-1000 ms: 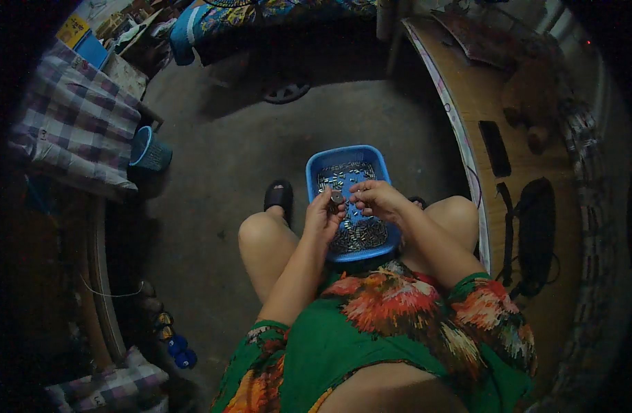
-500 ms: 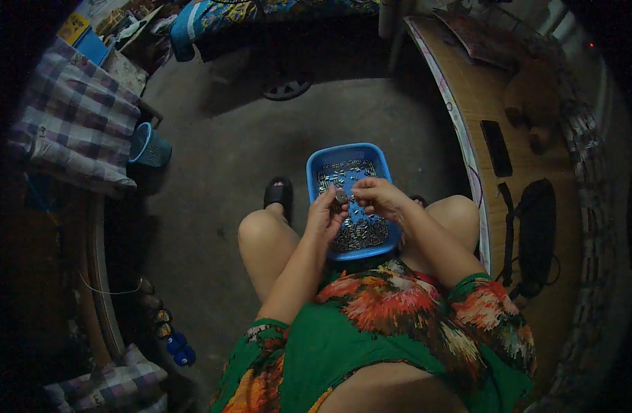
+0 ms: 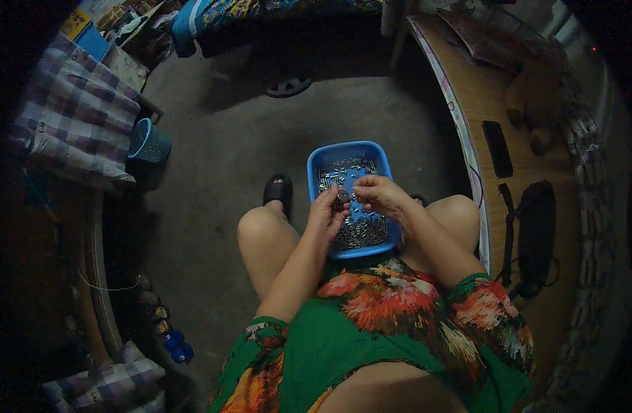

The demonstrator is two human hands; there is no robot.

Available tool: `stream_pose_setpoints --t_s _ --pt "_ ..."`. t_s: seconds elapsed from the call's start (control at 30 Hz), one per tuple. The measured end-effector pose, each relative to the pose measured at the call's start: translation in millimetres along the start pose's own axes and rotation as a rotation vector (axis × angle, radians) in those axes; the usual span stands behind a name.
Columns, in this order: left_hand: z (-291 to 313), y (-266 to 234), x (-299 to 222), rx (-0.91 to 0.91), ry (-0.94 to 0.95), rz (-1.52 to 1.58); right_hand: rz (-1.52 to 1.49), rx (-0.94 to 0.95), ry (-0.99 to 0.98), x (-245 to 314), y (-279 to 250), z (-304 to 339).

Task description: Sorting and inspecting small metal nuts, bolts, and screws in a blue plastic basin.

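A blue plastic tray (image 3: 382,157) rests on my lap between my knees, filled with several small grey metal pieces (image 3: 360,230). Both hands hover over the middle of the tray. My left hand (image 3: 327,214) pinches a small dark round part (image 3: 343,197) between thumb and fingers. My right hand (image 3: 378,195) is right beside it, its fingertips closed on something tiny next to that part; what it holds is too small to make out.
A concrete floor (image 3: 226,144) lies ahead, with a black sandal (image 3: 277,189) on my left foot. A small blue basket (image 3: 149,142) and a checked cloth (image 3: 75,127) sit at the left. A wooden surface (image 3: 508,117) with dark objects runs along the right.
The two hands stay together over the tray, with only small finger movements between them. The tray has not moved.
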State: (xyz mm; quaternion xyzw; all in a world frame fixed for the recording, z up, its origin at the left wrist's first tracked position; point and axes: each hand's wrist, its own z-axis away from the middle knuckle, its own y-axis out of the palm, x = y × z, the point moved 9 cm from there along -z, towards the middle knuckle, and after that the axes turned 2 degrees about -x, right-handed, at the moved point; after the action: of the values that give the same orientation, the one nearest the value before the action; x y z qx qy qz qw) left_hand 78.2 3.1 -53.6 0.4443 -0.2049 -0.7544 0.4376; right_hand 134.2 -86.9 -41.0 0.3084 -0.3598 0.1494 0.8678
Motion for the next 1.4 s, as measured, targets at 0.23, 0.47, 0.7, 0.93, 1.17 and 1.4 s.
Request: stream_pose_setpoints --t_s 0.23,0.47,0.7,0.93,1.17,1.4 --pt "-1.6 -1.2 4.2 0.002 -0.026 0.001 0.076 -0.041 -0.067 5.5 3.4 2.6" --pt "-2.5 1.4 6.6 0.047 -0.045 -0.013 0.292 -0.065 -0.056 7.8 4.3 4.8" --pt "-1.2 -0.5 7.8 0.005 -0.064 -0.016 0.266 -0.073 -0.057 8.2 7.7 7.0" --pt "-1.6 1.9 9.7 0.038 -0.075 0.017 0.300 -0.066 -0.086 13.3 12.8 9.9" --pt "-0.5 7.5 9.4 0.075 -0.083 0.007 0.393 -0.107 -0.219 24.5 13.1 13.0" --pt "-1.8 6.3 9.0 0.091 -0.083 0.022 0.468 -0.112 -0.315 28.7 17.6 14.6"
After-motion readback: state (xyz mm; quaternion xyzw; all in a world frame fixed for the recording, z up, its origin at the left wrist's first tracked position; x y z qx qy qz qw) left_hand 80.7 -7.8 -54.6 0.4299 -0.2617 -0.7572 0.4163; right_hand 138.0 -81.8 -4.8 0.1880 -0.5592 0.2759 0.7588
